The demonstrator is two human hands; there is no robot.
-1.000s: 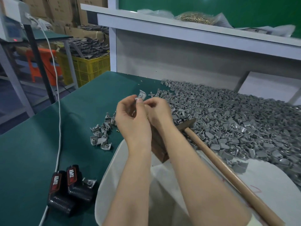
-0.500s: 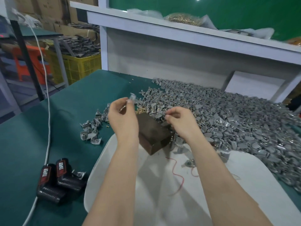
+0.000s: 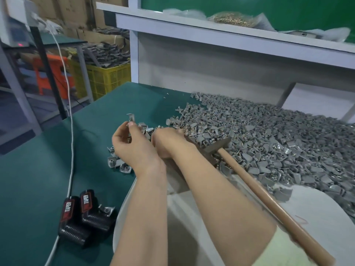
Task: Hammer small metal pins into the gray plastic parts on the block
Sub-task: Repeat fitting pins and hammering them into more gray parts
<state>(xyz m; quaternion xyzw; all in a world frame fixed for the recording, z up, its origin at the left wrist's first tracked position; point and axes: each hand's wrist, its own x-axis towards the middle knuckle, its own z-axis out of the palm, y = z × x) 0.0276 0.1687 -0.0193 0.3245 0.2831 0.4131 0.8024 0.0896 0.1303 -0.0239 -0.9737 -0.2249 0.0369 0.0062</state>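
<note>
A: What's the L hand (image 3: 134, 148) doing?
B: Pinching one small gray plastic part (image 3: 131, 117) w/ thumb + fingertips. It's held up in the air over the middle of the green bench (image 3: 38, 179).
A: And the R hand (image 3: 167, 143)?
B: Just beside the L one, knuckles up. Its fingers are tucked down at the near edge of the big pile of gray plastic parts (image 3: 269, 143). Can't tell if it's got hold of anything, the fingers are hidden.
A: So which step?
B: Prob the get-ready bit: part picked, pin not in yet. Maybe the R hand is fishing for a small metal pin, but that's a guess.
A: What next?
B: The part has to sit flat on the block w/ a pin stood straight in it. Then the R hand needs the wooden-handled hammer (image 3: 265, 200). It lies just beside the R arm, metal head (image 3: 218, 147) on the pile. Small taps, fingers out of the way.
A: Where's the block?
B: Under the arms, I think. Can't see it properly.
A: What's the part like?
B: Tiny, pale gray, w/ a bent top like a little hood + what looks like a hole. Prob light, hard, easy to drop.
A: Anything else?
B: A little heap of the same gray parts (image 3: 115, 162) left of the L wrist. Two black battery packs w/ red labels (image 3: 84, 214) near the front-left edge.
</note>
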